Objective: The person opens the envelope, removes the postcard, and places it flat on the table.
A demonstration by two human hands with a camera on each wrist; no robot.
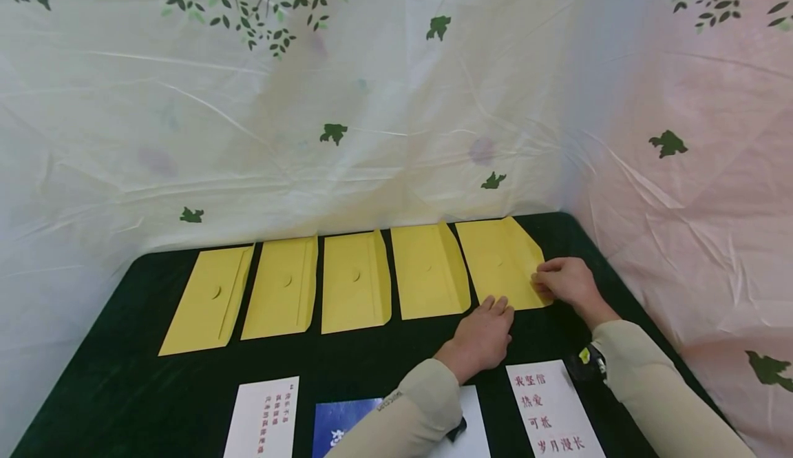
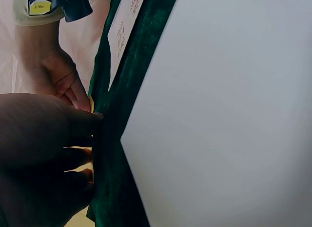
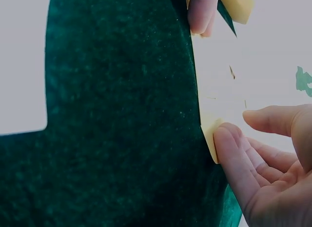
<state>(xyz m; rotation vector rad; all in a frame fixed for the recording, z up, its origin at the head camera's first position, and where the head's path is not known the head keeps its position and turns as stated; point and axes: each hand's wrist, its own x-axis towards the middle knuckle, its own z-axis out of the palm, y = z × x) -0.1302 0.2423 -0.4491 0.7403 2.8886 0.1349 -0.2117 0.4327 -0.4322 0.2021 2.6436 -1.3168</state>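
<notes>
Five yellow envelopes lie in a row on the dark green tablecloth. At the right end, the flap side of the rightmost envelope [image 1: 495, 262] faces my right hand [image 1: 568, 282]. In the right wrist view, that hand's fingers [image 3: 229, 139] touch the flap [image 3: 210, 132], with the thumb [image 3: 268, 118] apart from them. My left hand [image 1: 483, 337] rests its fingertips on the same envelope's near edge, palm down. In the left wrist view its fingers are spread a little, and part of that envelope is hidden behind them.
Nearer me lie a white card with red writing [image 1: 545, 403], another white card [image 1: 263, 410], a blue card [image 1: 343, 417] and a white card partly under the left sleeve [image 1: 477, 417]. A patterned curtain [image 1: 396, 100] stands behind the table [image 1: 167, 389].
</notes>
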